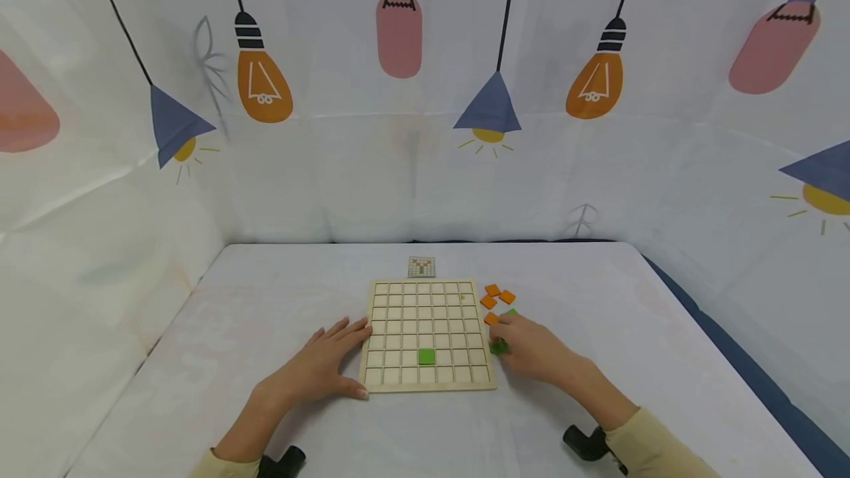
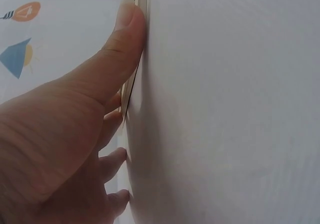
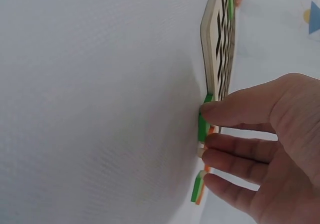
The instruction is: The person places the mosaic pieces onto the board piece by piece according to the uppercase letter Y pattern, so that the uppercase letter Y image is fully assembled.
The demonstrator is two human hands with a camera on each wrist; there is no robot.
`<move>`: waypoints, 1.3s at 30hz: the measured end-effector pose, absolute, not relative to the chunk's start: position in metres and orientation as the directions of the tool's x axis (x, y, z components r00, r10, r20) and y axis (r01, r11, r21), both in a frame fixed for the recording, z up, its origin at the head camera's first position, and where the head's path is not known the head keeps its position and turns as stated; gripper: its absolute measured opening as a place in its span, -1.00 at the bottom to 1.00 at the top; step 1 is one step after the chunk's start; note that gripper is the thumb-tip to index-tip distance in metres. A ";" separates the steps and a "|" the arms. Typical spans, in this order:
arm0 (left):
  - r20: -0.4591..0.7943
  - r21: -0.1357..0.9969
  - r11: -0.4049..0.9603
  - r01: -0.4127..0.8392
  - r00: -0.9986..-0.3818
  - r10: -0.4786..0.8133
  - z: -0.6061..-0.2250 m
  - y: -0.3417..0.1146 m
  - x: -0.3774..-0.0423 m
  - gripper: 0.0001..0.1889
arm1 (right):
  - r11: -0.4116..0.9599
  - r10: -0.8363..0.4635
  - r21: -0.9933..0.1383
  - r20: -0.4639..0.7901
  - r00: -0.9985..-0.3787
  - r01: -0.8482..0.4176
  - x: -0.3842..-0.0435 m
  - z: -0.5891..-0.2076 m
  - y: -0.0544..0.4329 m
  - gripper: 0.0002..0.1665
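Note:
A square wooden grid board (image 1: pixel 438 389) lies on the white table, with one green tile (image 1: pixel 426 356) in a cell of its lower part. My left hand (image 1: pixel 319 367) rests at the board's left side, fingers spread along that edge and thumb at the near left corner. Just off the board's right edge, my right hand (image 1: pixel 534 349) pinches a green tile (image 3: pixel 204 126) between thumb and fingertips. Another green tile (image 3: pixel 196 188) lies by its outer fingers. Several orange tiles (image 1: pixel 488 302) are scattered beyond that hand, partly hidden by it.
A small pattern card (image 1: pixel 421 267) lies behind the board's far edge. White cloth (image 1: pixel 319 190) printed with lamps hangs behind the table and at its sides. Black devices (image 1: pixel 587 442) are on both wrists, near the sleeves.

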State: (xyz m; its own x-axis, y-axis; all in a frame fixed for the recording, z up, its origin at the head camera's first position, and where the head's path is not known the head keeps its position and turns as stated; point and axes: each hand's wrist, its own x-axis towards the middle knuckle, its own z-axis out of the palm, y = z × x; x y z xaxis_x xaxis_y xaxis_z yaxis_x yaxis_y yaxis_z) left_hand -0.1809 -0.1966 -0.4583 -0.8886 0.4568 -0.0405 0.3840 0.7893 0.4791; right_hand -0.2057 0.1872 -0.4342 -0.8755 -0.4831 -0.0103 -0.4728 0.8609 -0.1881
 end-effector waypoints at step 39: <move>-0.028 0.459 0.799 0.388 -0.893 0.450 -0.457 -0.194 -0.177 0.14 | 0.800 -0.563 -0.198 0.079 -0.822 -0.567 -0.220 -0.433 0.192 -0.78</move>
State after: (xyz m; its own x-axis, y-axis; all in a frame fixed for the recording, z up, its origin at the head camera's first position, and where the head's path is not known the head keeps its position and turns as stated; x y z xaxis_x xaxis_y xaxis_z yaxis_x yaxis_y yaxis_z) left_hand -0.1773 -0.1936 -0.4572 -0.8926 0.4500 -0.0285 0.3883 0.7991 0.4589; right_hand -0.2202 0.1915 -0.4334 -0.8224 -0.5634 0.0788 -0.5668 0.7998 -0.1978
